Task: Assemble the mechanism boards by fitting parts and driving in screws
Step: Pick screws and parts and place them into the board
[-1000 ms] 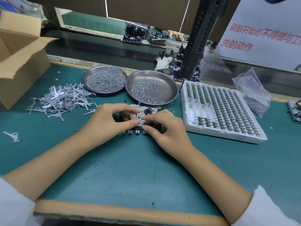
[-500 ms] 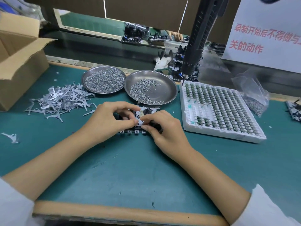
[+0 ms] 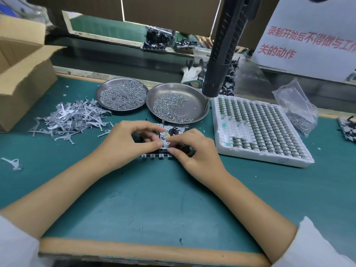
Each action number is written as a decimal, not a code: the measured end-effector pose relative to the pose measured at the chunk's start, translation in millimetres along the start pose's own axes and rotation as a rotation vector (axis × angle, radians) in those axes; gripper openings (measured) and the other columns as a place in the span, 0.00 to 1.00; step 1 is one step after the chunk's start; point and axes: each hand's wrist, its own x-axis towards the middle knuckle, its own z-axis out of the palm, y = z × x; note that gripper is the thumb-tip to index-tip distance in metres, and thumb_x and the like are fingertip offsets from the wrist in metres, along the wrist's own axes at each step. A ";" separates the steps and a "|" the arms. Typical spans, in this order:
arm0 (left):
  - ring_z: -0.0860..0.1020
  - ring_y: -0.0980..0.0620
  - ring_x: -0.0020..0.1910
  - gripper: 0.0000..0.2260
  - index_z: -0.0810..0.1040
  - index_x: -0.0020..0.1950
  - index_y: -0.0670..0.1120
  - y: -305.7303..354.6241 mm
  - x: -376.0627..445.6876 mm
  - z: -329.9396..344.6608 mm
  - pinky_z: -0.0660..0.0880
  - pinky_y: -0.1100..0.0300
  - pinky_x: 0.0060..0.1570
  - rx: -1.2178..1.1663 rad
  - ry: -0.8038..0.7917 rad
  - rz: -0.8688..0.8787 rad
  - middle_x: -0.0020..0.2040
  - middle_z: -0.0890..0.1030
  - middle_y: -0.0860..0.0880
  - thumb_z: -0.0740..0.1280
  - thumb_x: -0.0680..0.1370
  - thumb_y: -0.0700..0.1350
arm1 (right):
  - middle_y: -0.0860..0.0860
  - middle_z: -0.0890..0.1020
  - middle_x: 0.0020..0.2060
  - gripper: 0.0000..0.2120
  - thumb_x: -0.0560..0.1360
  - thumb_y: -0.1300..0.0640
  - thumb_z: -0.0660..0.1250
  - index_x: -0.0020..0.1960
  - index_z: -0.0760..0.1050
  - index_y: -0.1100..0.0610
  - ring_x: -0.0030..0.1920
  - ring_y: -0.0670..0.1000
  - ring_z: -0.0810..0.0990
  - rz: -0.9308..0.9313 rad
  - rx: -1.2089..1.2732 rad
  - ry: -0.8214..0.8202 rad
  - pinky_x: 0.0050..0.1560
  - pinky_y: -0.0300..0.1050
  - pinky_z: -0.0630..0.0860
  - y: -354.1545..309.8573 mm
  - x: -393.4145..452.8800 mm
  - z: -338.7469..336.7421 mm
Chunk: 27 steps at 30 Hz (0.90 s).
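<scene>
At the centre of the green worktop (image 3: pixel 154 199), just on the six o'clock side of the two steel dishes, lies the mechanism board (image 3: pixel 163 145), mostly hidden under both hands. The left hand (image 3: pixel 125 145) comes in from nine o'clock with thumb and fingers curled, its grip pinched together over the board's middle; whether a small part sits between the fingertips I cannot tell. The right hand (image 3: pixel 196 151) comes in from three o'clock, its grip closed around a dark fitting on the board's right side, forefinger tip meeting the left hand's.

Both dishes hold loose screws, the left dish (image 3: pixel 122 95) at eleven o'clock heaped, the right dish (image 3: pixel 177 105) at twelve sparser. A pile of stamped metal levers (image 3: pixel 71 120) lies at nine o'clock, a white tray of small parts (image 3: pixel 256 130) at three, and the electric screwdriver (image 3: pixel 225 47) hangs above at one o'clock.

My guess is a part is being seated by feel. The risks: the tiny piece could slip from the pinch and vanish among the litter of levers, or sit crooked, so a screw driven afterwards would bind or strip. A forearm sweeping wide could also nudge the right dish, whose rim is just beside the board, and spill screws.
</scene>
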 end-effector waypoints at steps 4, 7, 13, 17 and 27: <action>0.78 0.60 0.37 0.12 0.82 0.50 0.52 0.9 0.2 0.2 0.75 0.64 0.46 -0.002 0.001 -0.005 0.37 0.84 0.53 0.74 0.70 0.38 | 0.49 0.82 0.39 0.09 0.71 0.64 0.72 0.50 0.82 0.58 0.45 0.50 0.77 -0.045 -0.017 0.018 0.47 0.44 0.74 1.7 0.1 1.3; 0.78 0.60 0.37 0.12 0.82 0.50 0.52 1.3 0.7 0.0 0.75 0.66 0.45 0.000 -0.001 -0.010 0.37 0.84 0.53 0.74 0.70 0.38 | 0.49 0.82 0.39 0.09 0.71 0.64 0.72 0.51 0.82 0.57 0.45 0.48 0.76 -0.048 -0.018 0.011 0.47 0.42 0.73 2.8 -0.4 1.8; 0.79 0.60 0.38 0.11 0.83 0.50 0.52 0.7 0.2 -0.1 0.75 0.66 0.47 0.022 -0.007 0.009 0.37 0.84 0.53 0.75 0.70 0.40 | 0.46 0.82 0.42 0.08 0.74 0.63 0.69 0.52 0.82 0.58 0.46 0.48 0.78 0.026 0.079 0.050 0.50 0.40 0.74 1.2 0.8 -0.1; 0.80 0.59 0.39 0.08 0.83 0.49 0.52 0.7 -1.3 -0.3 0.76 0.67 0.46 0.030 0.017 0.038 0.38 0.84 0.53 0.73 0.72 0.42 | 0.51 0.84 0.46 0.08 0.76 0.65 0.66 0.52 0.82 0.58 0.50 0.50 0.81 0.180 0.270 0.105 0.55 0.49 0.77 -0.3 3.6 -2.7; 0.74 0.40 0.58 0.16 0.74 0.68 0.46 -22.0 72.4 -44.2 0.70 0.51 0.59 0.727 0.280 -0.080 0.59 0.79 0.40 0.64 0.79 0.44 | 0.45 0.83 0.44 0.13 0.77 0.65 0.65 0.49 0.79 0.46 0.48 0.42 0.81 0.191 0.295 0.144 0.49 0.43 0.78 -2.0 3.4 -3.9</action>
